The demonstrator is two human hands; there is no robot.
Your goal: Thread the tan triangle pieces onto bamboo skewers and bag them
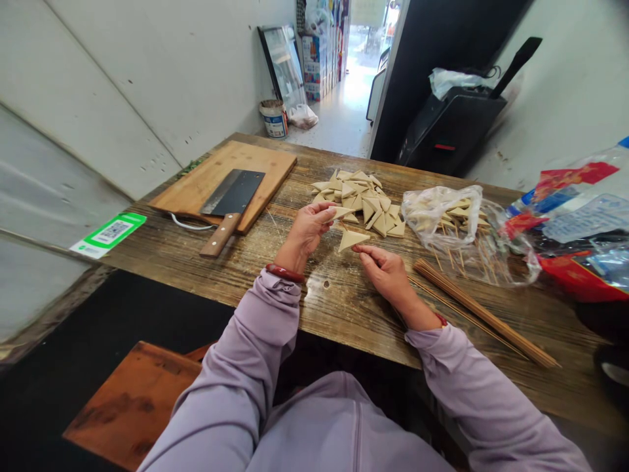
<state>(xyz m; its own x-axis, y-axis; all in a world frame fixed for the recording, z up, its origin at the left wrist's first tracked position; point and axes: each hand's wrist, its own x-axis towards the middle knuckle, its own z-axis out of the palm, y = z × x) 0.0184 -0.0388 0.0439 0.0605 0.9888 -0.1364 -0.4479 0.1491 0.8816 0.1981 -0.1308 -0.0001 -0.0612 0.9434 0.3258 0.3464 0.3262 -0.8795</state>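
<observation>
My left hand [308, 231] pinches a pale beige triangular slice [341, 212], which looks like dried tofu, between thumb and fingers. Just below and to the right, my right hand [386, 274] is closed on a thin wooden skewer, mostly hidden by the fingers. A second triangular slice [352, 240] sits at the skewer's end, close to the fingertips. Behind both hands lies a loose pile of the same triangles [368, 203] on the wooden table [339, 308]. A bundle of bare skewers [484, 313] rests to the right of my right hand.
A clear plastic bag [437, 203] holds skewered triangles, sticks pointing towards me. On the left, a cleaver [233, 196] lies across a wooden cutting board [265, 157], its handle over the edge. Plastic packaging [584, 216] crowds the right side. A black bin [447, 124] stands beyond the table.
</observation>
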